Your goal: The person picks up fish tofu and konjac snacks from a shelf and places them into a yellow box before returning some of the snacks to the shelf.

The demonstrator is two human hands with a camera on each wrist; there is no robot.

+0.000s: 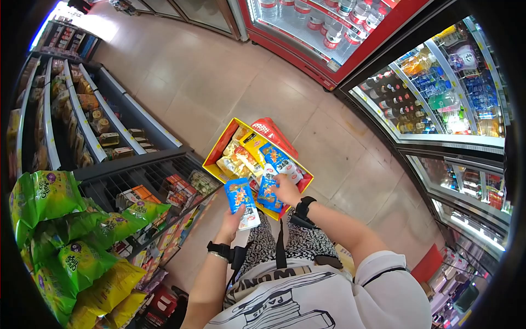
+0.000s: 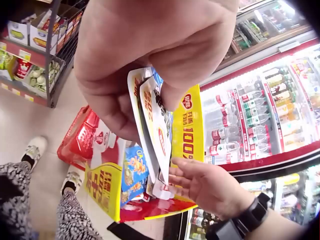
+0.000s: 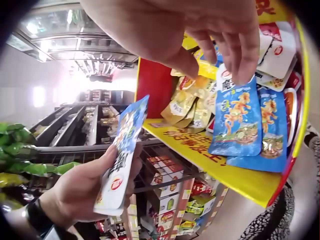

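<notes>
My left hand (image 1: 233, 222) grips two blue-and-white snack packets (image 3: 122, 155), stacked face to back, beside the yellow-and-red carton. In the left wrist view their white ends (image 2: 159, 127) stick out below the fingers. Over the open carton (image 1: 222, 178), my right hand (image 1: 287, 192) reaches down, its fingertips on the white top of a blue snack packet (image 3: 237, 122); the thumb stands apart from that packet. Another blue packet (image 3: 271, 130) lies behind it. Gold-coloured packets (image 3: 187, 102) fill the carton's other end, and white-and-red ones (image 3: 280, 52) sit along one side.
A red plastic basket (image 1: 268, 131) shows beside the carton. Shelves of packaged food (image 1: 104, 137) and green snack bags (image 1: 71, 247) stand on the left. Drink fridges (image 1: 433, 82) line the right. Tiled floor (image 1: 197, 71) runs between them.
</notes>
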